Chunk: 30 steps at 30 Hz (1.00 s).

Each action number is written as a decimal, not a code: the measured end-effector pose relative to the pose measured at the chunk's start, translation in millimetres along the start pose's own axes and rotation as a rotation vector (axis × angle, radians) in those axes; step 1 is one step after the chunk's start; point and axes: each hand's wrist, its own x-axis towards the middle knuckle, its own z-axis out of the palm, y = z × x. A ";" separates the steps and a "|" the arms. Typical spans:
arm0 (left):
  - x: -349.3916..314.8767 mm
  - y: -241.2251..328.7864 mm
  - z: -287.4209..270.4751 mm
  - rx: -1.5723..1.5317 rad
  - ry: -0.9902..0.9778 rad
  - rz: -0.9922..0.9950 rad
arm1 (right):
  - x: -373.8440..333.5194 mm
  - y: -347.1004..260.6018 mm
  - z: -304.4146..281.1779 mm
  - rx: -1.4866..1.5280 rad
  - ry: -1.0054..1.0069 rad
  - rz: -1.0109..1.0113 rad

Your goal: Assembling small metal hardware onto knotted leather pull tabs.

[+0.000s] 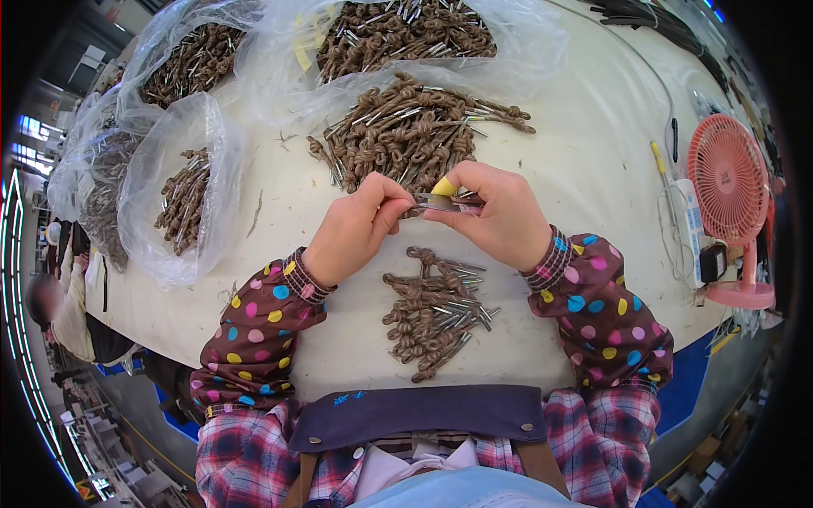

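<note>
My left hand is closed in a pinch on a brown cord, of which only a short bit shows between its fingertips. Small metal snips are gripped in my right hand, their blades at the left fingertips. Yellow tape wraps a finger of the right hand. Just beyond both hands lies a large heap of knotted brown cords with silvery metal tips. A smaller pile of the same knotted cords rests between my forearms, close to my body.
Clear plastic bags with more knotted cords stand at the left and far side of the pale table. On the right are a pink fan, a white power strip, a yellow-ended tool and loose cables.
</note>
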 end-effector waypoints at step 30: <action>0.1 -4.1 4.7 0.167 -0.011 0.066 | -0.9 -0.3 -2.3 -0.666 0.011 -0.389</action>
